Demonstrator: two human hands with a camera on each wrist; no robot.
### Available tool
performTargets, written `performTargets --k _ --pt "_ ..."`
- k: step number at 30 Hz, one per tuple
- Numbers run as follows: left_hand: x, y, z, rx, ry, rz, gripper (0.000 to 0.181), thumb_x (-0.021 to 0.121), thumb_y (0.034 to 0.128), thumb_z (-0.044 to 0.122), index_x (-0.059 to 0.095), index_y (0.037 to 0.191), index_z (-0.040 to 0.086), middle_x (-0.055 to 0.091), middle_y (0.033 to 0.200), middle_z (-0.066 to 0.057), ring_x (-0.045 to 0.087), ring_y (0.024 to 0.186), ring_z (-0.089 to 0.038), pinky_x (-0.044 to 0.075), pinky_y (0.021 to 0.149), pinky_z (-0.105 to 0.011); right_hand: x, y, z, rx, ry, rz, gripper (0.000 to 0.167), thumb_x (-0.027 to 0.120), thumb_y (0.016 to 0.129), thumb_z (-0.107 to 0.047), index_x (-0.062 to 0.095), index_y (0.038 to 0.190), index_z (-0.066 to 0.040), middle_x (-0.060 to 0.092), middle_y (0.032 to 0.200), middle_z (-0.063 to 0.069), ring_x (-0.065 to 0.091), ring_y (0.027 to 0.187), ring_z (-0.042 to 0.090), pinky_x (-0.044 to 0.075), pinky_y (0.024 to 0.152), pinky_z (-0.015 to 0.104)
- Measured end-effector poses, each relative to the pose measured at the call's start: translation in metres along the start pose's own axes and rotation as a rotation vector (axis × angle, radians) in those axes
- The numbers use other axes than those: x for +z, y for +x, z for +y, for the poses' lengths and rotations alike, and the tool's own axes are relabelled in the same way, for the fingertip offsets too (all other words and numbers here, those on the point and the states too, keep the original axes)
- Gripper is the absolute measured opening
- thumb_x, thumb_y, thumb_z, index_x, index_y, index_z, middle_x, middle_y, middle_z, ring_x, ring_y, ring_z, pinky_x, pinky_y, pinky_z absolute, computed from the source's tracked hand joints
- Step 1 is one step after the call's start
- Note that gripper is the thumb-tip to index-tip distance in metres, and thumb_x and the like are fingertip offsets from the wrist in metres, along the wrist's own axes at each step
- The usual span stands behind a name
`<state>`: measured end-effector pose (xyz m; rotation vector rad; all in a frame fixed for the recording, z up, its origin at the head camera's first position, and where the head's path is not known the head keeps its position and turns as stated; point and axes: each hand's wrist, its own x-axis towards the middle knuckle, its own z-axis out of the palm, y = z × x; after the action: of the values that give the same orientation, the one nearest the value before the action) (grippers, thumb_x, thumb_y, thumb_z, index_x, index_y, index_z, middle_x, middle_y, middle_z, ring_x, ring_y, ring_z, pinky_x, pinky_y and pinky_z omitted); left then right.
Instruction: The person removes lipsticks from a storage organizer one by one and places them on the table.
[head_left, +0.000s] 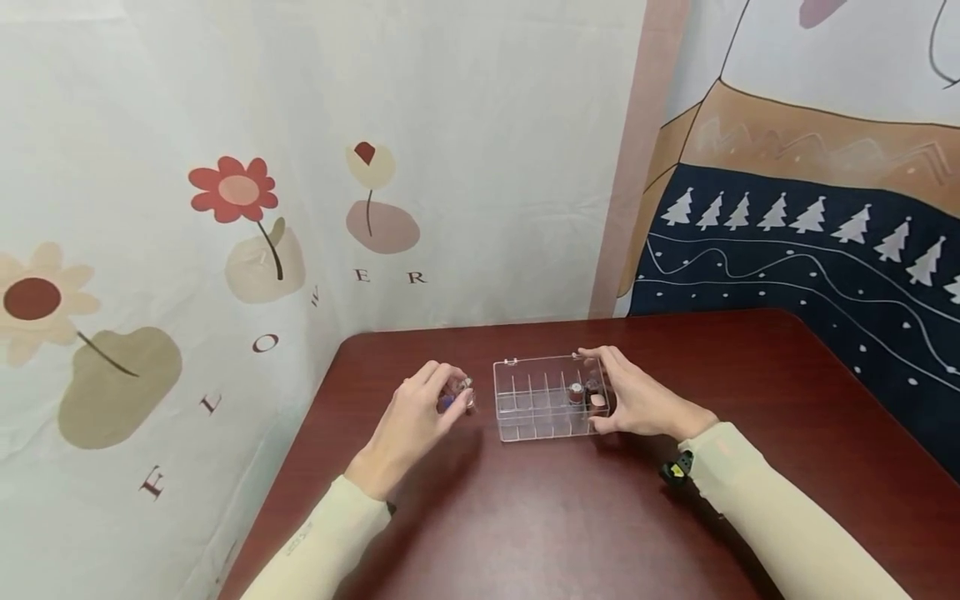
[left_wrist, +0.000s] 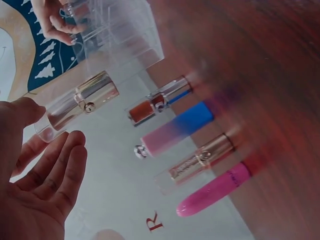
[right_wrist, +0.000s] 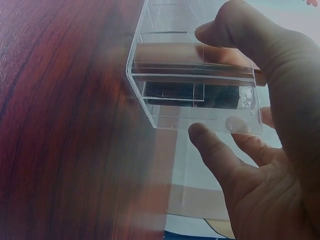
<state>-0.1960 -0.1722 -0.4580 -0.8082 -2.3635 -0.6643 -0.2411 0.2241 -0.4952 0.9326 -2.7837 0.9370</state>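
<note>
In the head view, my right hand (head_left: 637, 397) is gripping a clear compartment box (head_left: 534, 417); left of it, my left hand (head_left: 412, 421) is mostly hiding some standing tubes (head_left: 448, 402). At my left wrist, it is pinching a gold-banded lipstick tube (left_wrist: 80, 103), the box being cut off above. At my right wrist, box walls are obscuring a dark tube (right_wrist: 170, 92).

From my end I'm seeing a dark-red table (head_left: 540, 517) carrying a clear divided box (head_left: 536, 427) toward twelve o'clock. At the box's nine o'clock, an orange-and-clear tube (left_wrist: 143, 110), a pink-and-blue tube (left_wrist: 177, 129), a gold-and-clear tube (left_wrist: 204, 155) and a hot-pink tube (left_wrist: 215, 190) are standing upright.
</note>
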Motion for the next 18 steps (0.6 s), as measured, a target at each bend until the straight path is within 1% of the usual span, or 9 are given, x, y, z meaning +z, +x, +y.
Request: performTargets --k 3,5,7,10,14,18 --pt "0.002 -0.003 -0.001 -0.008 0.027 -0.034 0.019 0.091 0.1014 0.011 0.079 0.116 0.008 0.074 0.100 -0.003 0.073 0.084 -0.012 0.052 0.076 -0.030 0.000 -0.001 0.001 0.001 -0.001 -0.001 0.110 0.102 0.082 -0.014 0.040 0.173 -0.009 0.056 0.162 0.019 0.067 0.137 0.029 0.062 0.115 0.055" --pt "0.002 -0.004 -0.002 -0.008 0.034 -0.055 0.021 0.092 0.1014 0.012 0.079 0.117 0.008 0.075 0.101 -0.003 0.074 0.085 -0.013 0.051 0.076 -0.031 -0.001 -0.001 0.002 0.002 0.000 -0.001 0.110 0.102 0.082 -0.014 0.040 0.173 -0.009 0.057 0.161 0.019 0.067 0.134 0.027 0.062 0.114 0.054" --pt "0.004 -0.004 -0.003 -0.008 0.023 -0.073 0.022 0.092 0.1013 0.011 0.078 0.117 0.006 0.075 0.101 -0.005 0.076 0.086 -0.015 0.056 0.076 -0.029 -0.001 0.000 0.002 0.000 0.001 0.000 0.110 0.102 0.081 -0.013 0.040 0.172 -0.008 0.057 0.160 0.019 0.068 0.132 0.025 0.062 0.112 0.053" --pt "0.006 -0.005 -0.005 0.006 0.023 -0.080 0.023 0.093 0.0996 0.010 0.078 0.115 0.004 0.075 0.099 -0.007 0.078 0.087 -0.019 0.062 0.074 -0.028 -0.001 0.000 0.001 -0.006 0.001 0.000 0.109 0.102 0.081 -0.013 0.041 0.172 -0.007 0.057 0.160 0.020 0.068 0.131 0.025 0.062 0.112 0.052" --pt "0.009 -0.007 -0.006 0.015 0.047 -0.081 0.024 0.095 0.0975 0.010 0.076 0.110 0.005 0.073 0.095 -0.006 0.075 0.085 -0.021 0.063 0.074 -0.028 0.000 0.000 0.000 -0.016 -0.004 0.006 0.110 0.101 0.081 -0.013 0.041 0.172 -0.007 0.058 0.159 0.021 0.068 0.133 0.028 0.062 0.113 0.054" --pt "0.012 -0.009 -0.008 0.020 0.052 -0.092 0.023 0.095 0.0965 0.008 0.076 0.108 0.005 0.073 0.094 -0.006 0.076 0.085 -0.021 0.065 0.075 -0.028 0.001 0.001 0.000 -0.026 0.004 0.009 0.110 0.101 0.080 -0.012 0.040 0.172 -0.007 0.058 0.159 0.022 0.069 0.137 0.030 0.062 0.114 0.055"
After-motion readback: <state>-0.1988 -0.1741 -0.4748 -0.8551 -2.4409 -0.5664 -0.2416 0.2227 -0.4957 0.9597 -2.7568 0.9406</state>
